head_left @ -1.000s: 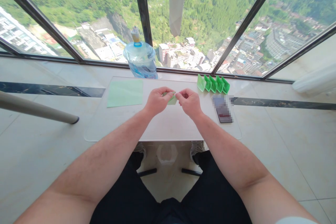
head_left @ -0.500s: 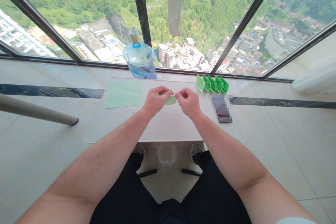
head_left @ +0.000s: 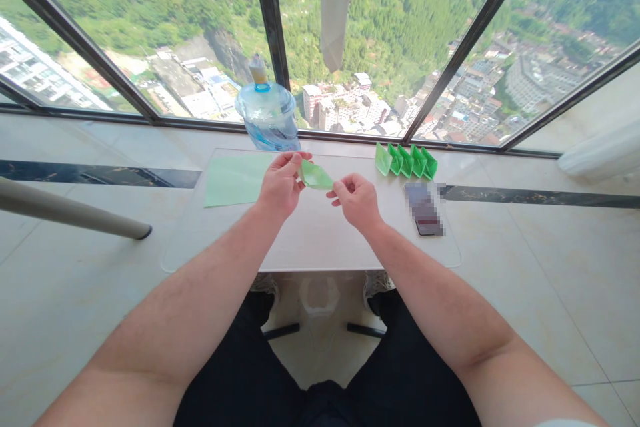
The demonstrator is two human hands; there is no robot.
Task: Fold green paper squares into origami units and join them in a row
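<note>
A small folded piece of light green paper point(head_left: 316, 177) is held just above the white table point(head_left: 310, 240), stretched between both hands. My left hand point(head_left: 281, 185) pinches its left end with fingers closed. My right hand point(head_left: 356, 200) pinches its right end, fingers curled. A stack of flat light green paper sheets point(head_left: 233, 179) lies on the table to the left of my left hand. A row of several folded bright green paper pieces point(head_left: 406, 160) stands at the table's far right edge.
A phone point(head_left: 425, 208) lies on the table right of my right hand. A large blue water bottle point(head_left: 267, 113) stands behind the table by the window. A grey pole point(head_left: 70, 212) reaches in from the left. The floor is pale tile.
My left hand has risen and moved away from me, lifting the folded paper's left end. The paper now shows wider between the hands, which have drawn slightly apart.
</note>
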